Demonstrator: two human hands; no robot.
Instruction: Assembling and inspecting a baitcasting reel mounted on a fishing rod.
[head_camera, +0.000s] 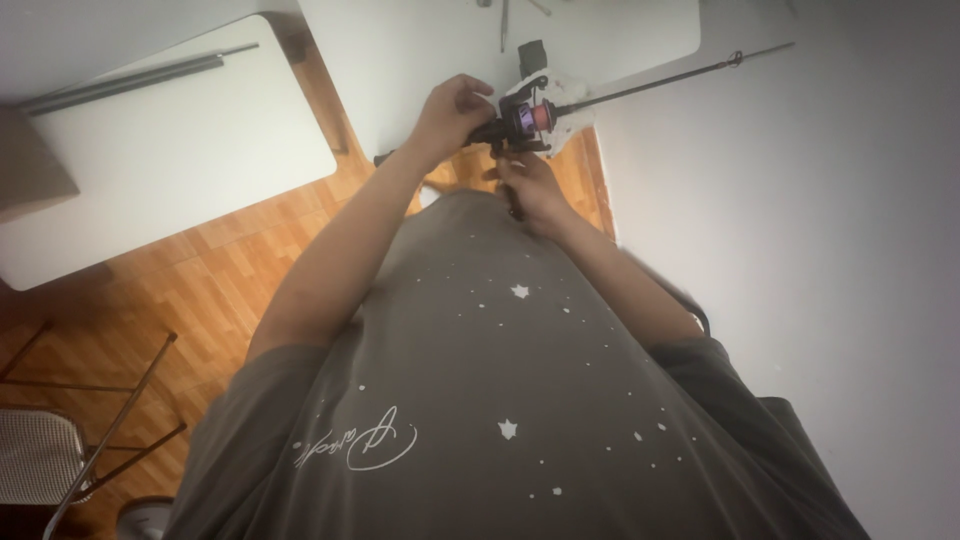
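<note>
I look down over my grey shirt at a fishing rod (660, 83) held out in front of me. Its thin dark shaft runs up to the right across a white table. A spinning reel (528, 118) with a purple and orange spool hangs on the rod. My left hand (452, 112) is closed around the rod grip just left of the reel. My right hand (530, 192) is under the reel, fingers closed on a dark part that looks like the reel handle. A white cloth (572, 112) lies behind the reel.
A white table (170, 150) stands at the left with a long grey rod (120, 85) on it. Another white table (420, 40) is ahead with small tools at its far end. A wire-mesh chair (40, 455) sits at lower left on the wooden floor (200, 280).
</note>
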